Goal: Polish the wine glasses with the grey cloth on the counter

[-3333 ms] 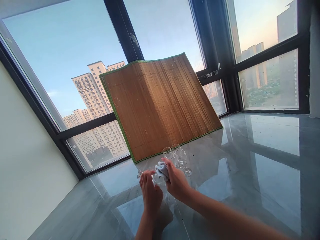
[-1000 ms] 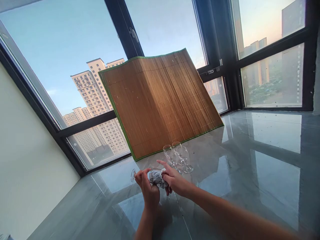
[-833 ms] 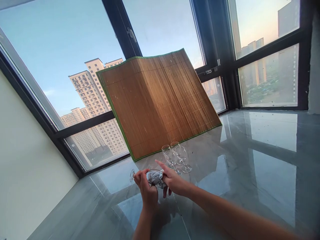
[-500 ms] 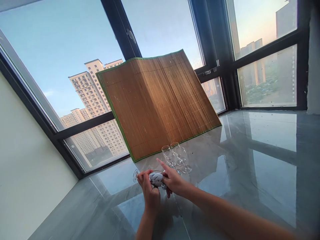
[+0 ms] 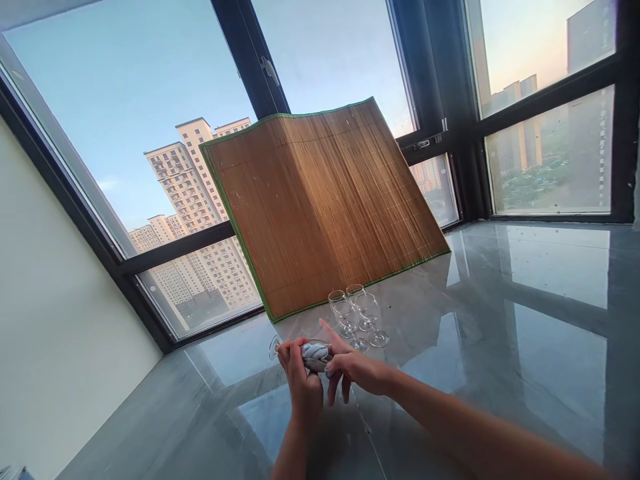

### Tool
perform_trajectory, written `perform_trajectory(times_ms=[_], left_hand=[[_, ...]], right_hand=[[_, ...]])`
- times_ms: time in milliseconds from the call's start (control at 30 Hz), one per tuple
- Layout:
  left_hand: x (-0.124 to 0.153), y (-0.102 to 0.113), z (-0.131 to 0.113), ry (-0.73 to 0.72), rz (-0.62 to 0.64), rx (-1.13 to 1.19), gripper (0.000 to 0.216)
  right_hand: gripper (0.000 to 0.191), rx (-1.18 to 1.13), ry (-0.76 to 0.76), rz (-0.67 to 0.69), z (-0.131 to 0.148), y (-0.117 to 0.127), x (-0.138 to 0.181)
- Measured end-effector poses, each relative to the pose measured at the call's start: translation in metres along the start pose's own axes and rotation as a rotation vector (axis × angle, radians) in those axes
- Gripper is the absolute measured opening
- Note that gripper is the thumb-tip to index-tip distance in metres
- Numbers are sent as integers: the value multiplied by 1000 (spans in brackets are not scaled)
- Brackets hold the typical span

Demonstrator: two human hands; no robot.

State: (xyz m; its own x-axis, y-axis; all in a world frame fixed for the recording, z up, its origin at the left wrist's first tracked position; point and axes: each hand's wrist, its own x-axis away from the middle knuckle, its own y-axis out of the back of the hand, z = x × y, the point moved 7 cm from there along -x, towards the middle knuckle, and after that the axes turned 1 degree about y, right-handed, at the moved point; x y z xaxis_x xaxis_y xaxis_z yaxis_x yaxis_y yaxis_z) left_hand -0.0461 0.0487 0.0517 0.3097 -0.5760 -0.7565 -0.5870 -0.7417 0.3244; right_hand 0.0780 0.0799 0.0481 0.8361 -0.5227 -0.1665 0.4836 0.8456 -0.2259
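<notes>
My left hand [image 5: 301,377] is closed around a small stemmed glass lying sideways, with its clear foot [image 5: 275,347] poking out to the left. A light grey cloth [image 5: 316,356] is bunched at the glass's bowl, between my two hands. My right hand [image 5: 357,367] pinches the cloth at the glass's right end; its index finger stretches forward and other fingers hang below. The hands and cloth hide most of the bowl. Just beyond my right hand, several clear stemmed glasses [image 5: 367,308] stand upright close together.
A brown bamboo mat [image 5: 325,207] with green edging leans against the window behind the glasses. The glossy grey marble surface [image 5: 480,347] reflects the windows. A white wall [image 5: 60,300] rises at left, and dark window frames [image 5: 445,87] surround the surface.
The whole view has shifted slightly, so things sit a little further right. My right hand has turned a little on the cloth, its lower fingers spreading more. The left hand keeps its hold.
</notes>
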Motion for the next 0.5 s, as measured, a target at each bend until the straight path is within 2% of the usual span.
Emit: perform_trajectory(times_ms=[100, 267, 500], left_hand=[[1, -1, -1, -14, -1, 7, 47], [2, -7, 3, 22, 74, 26, 47], [-3, -12, 8, 20, 111, 33, 46]], right_hand=[[111, -39, 23, 4, -5, 2, -1], [113, -69, 45, -36, -12, 10, -5], [101, -11, 76, -111, -8, 16, -6]])
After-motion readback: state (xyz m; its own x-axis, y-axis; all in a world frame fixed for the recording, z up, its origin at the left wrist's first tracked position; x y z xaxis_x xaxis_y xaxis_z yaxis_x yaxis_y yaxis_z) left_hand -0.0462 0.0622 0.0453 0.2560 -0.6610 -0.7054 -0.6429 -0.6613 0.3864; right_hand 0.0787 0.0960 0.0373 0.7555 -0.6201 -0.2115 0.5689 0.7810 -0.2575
